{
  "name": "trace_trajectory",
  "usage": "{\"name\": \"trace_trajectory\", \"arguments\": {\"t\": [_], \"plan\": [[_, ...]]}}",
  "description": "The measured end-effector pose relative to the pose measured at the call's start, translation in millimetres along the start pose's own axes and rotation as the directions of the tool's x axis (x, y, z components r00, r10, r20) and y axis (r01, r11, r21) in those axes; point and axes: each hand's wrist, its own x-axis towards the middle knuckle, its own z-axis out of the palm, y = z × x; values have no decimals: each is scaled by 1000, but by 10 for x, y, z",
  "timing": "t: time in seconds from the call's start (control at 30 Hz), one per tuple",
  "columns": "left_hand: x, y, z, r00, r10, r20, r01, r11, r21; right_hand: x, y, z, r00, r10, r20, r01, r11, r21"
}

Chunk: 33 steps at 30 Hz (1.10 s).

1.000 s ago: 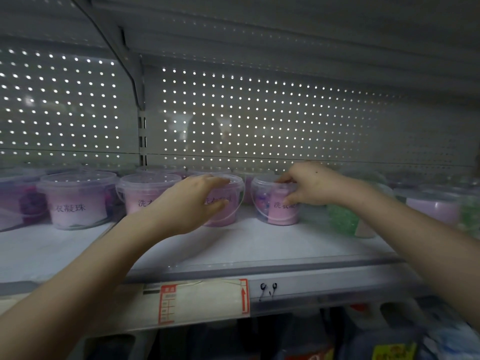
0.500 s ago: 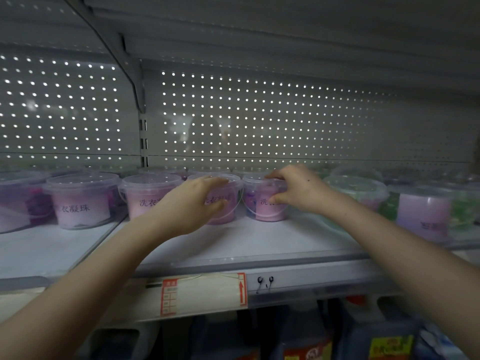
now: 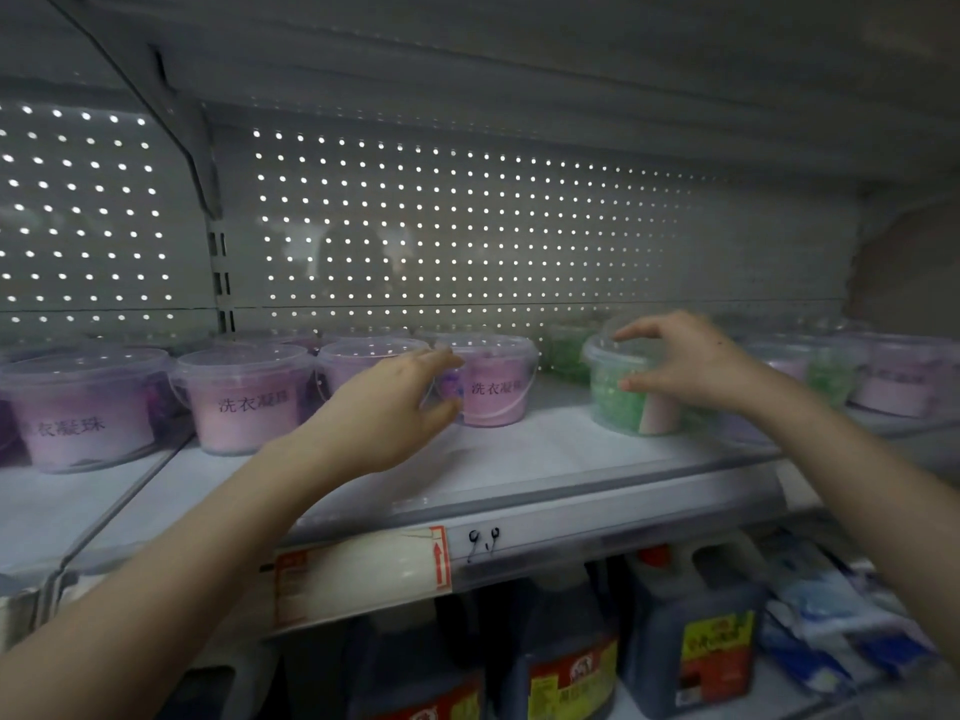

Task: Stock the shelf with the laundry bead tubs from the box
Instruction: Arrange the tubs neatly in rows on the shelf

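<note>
R grip point(image 3: 691, 366) clasps green tub point(image 3: 621, 407) on shelf point(image 3: 519, 459), right of middle, fingers point(image 3: 641, 332) on lid point(image 3: 605, 351); L grip point(image 3: 384, 407) open beside pink tub point(image 3: 493, 389). Prob light, slick plastic (lid may pop): hold by walls

The scene is dimly lit, chiefly through the holes of the grey perforated metal back panel point(image 3: 467, 226). Edges are bowed by wide-angle distortion and blurred.

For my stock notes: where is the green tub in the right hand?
Head view, right of centre: the green tub stands on the shelf, gripped by the right hand, just right of a pink tub.
</note>
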Motion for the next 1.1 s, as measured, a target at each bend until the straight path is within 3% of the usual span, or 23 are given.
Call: {"name": "trace_trajectory", "arguments": {"t": [0.17,0.43,0.7,1.1], "plan": [[-11,-43,11,1000,27,4,-27,999,-24,-58,111,-13,997,47,64,-41,995,-90],[-101,-26,23,999,32,-10,-33,999,-37,-91,-27,151,999,-41,-2,41,999,29],[36,119,37,1000,-21,-7,21,999,-35,212,20,328,997,-66,46,65,998,14],[420,436,309,994,-104,13,104,994,43,706,223,542,975,-177,135,159,978,134]]}}
